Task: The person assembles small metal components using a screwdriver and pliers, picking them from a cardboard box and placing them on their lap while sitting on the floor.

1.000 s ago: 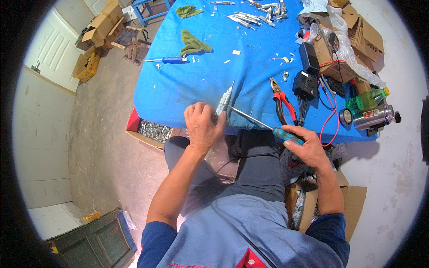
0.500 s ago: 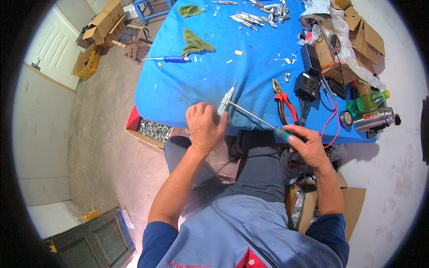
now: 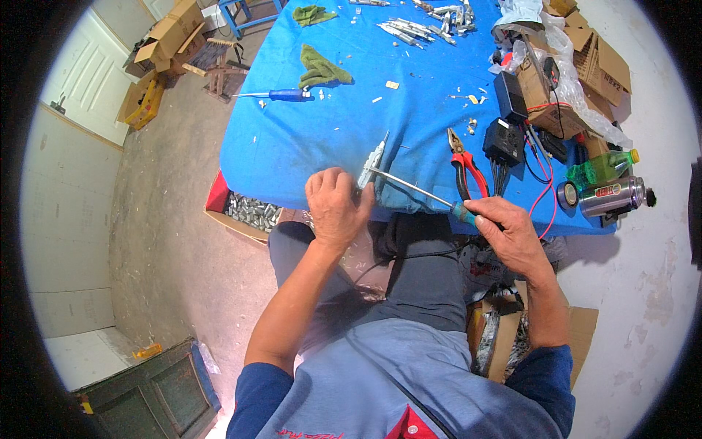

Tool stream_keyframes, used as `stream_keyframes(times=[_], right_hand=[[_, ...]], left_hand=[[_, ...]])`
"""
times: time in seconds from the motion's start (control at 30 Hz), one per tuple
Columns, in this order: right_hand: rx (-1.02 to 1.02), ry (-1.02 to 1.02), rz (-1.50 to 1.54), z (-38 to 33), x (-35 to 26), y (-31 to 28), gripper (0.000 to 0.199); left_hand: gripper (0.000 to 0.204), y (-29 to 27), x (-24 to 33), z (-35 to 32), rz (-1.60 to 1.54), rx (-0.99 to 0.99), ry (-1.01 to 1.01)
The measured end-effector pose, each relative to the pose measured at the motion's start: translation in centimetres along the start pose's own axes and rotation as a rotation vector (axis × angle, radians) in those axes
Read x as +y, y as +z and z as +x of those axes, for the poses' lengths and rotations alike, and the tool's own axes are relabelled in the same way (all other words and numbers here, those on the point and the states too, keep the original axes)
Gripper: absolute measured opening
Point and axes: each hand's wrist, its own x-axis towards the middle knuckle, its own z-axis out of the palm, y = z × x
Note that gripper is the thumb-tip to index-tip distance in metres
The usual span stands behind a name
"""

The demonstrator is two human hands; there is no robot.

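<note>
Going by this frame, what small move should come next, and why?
Probably a slight, careful twist of the teal-handled screwdriver by the right hand, with the left hand bracing: the tip appears to meet the side of the pale elongated part, whose lower end sits in the left hand's fingers.

A blue-handled screwdriver [image 3: 287, 95] lies at eleven o'clock on the blue-covered surface [image 3: 278, 146], a crumpled green cloth [image 3: 318, 68] near it toward twelve. Red-and-black combination pliers [image 3: 458, 151] lie at two; toward three, a steel vacuum flask [image 3: 616, 196] lies beside a green plastic bottle [image 3: 603, 167]. A white panelled door [image 3: 91, 80] stands at ten.
</note>
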Motion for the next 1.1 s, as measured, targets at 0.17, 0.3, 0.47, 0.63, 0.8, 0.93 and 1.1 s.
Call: stream_keyframes(times=[0.17,0.3,0.47,0.63,0.8,0.93,1.1], right_hand=[[-0.010,-0.045,-0.097,0.9,-2.0,-0.7,0.026],[-0.009,-0.146,-0.213,1.9,-3.7,-1.3,0.021],[-0.029,-0.202,-0.277,3.1,-4.3,-1.5,0.020],[-0.046,-0.179,-0.235,3.6,-3.7,-1.1,0.020],[-0.099,0.036,-0.032,4.1,-2.9,-1.6,0.022],[-0.133,0.247,0.119,4.5,-1.2,-1.3,0.023],[-0.052,-0.096,-0.106,3.6,-2.0,-0.3,0.022]], left_hand=[[0.027,0.2,-0.1,-0.1,0.002,0.012,0.007],[0.026,0.3,-0.1,-0.2,0.006,0.018,0.006],[0.025,0.2,0.1,-0.3,0.010,0.038,0.004],[0.025,0.3,0.1,-0.4,0.000,0.013,-0.001],[0.023,0.4,0.3,-0.4,-0.005,0.010,-0.009],[0.023,0.4,0.2,-0.4,0.018,0.018,0.001],[0.023,0.2,0.3,-0.5,0.023,0.003,-0.010]])
